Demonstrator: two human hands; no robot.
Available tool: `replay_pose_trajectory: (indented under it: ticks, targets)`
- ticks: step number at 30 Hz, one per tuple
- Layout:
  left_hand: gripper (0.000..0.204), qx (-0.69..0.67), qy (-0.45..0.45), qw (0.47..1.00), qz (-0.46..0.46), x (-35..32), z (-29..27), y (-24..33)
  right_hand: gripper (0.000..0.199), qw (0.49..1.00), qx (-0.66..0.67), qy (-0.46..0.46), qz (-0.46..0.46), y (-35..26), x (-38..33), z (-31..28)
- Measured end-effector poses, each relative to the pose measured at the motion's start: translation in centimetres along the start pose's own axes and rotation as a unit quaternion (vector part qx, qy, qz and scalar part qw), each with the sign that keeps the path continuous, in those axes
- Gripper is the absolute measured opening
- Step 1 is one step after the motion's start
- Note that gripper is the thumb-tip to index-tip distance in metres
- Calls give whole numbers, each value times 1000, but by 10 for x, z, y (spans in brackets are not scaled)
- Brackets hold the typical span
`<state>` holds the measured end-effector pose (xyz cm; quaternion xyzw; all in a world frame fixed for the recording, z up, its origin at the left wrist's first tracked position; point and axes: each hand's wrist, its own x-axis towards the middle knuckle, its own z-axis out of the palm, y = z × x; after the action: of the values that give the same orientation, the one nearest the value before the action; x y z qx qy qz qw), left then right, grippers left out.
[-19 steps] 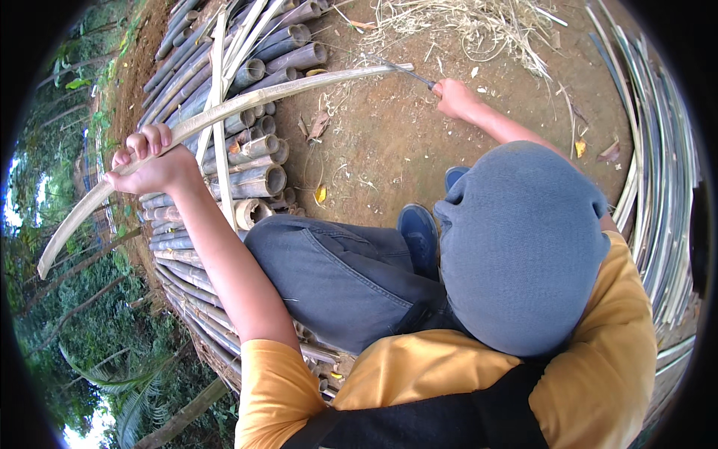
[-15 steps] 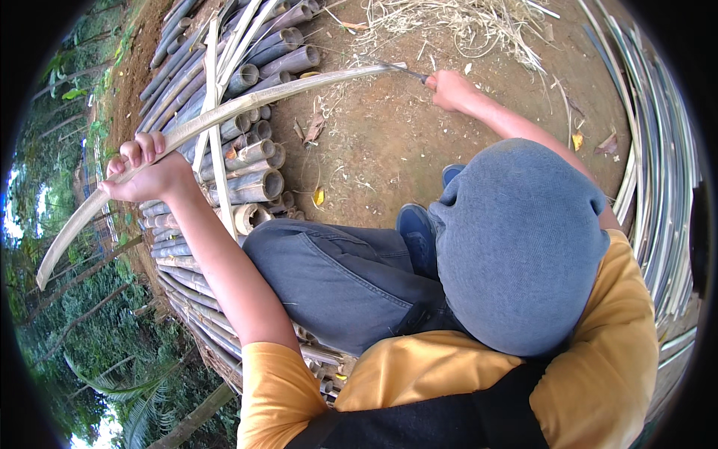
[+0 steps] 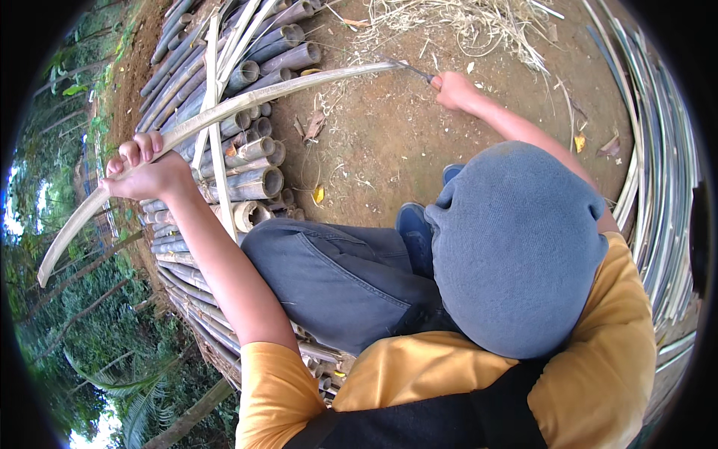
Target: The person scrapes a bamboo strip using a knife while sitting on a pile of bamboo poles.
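Observation:
My left hand point(image 3: 146, 166) is closed round a long, pale bamboo strip point(image 3: 254, 97), out to the left. The strip's near end sticks out below that hand, and its other end reaches across to the upper middle. There, the thin dark blade of a knife point(image 3: 413, 70) crosses the strip's tip; whether it touches cannot be made out. My right hand point(image 3: 455, 91) grips the knife's handle, with the arm stretched forward. A rounded blue-grey cloth form point(image 3: 520, 251) covers part of my right arm.
Stacked bamboo poles point(image 3: 258, 183) lie at the left, with pale strips point(image 3: 215, 105) across them. A heap of shavings point(image 3: 471, 30) is on the dirt ground ahead. Long split strips point(image 3: 662, 172) line the right side. My bent leg point(image 3: 329, 277) and shoe point(image 3: 413, 228) are below.
My right hand and the knife have shifted slightly right and down. The bamboo strip's far end has moved a little left, while my left hand keeps its grip almost in place.

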<state>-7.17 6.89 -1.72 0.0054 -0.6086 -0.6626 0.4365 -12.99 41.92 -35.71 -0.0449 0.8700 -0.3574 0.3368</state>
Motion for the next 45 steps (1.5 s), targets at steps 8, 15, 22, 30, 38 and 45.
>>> replay_pose_trajectory:
  ticks: [8, 15, 22, 30, 38, 45]
  targets:
    - [48, 5, -5, 1000, 1, 1, 4, 0, 15, 984, 40, 54, -168, -40, -44, 29]
    - [51, 6, 12, 1000, -8, 6, 5, -4, 29, 998, -34, 1, 55, 6, 22, -1]
    - [49, 0, -1, 1000, -1, 1, 5, 3, 23, 995, -49, -16, -85, -69, -43, -20]
    - [46, -9, 36, 999, -9, 2, -3, -3, 12, 989, 15, 81, -122, -13, -24, 40]
    - [47, -34, 23, 999, -32, 2, -4, -2, 19, 995, -93, 40, -17, -30, -15, -14]
    - [46, -9, 11, 1000, -7, -5, -2, 1, 7, 991, 11, 15, -136, -84, -74, 1]
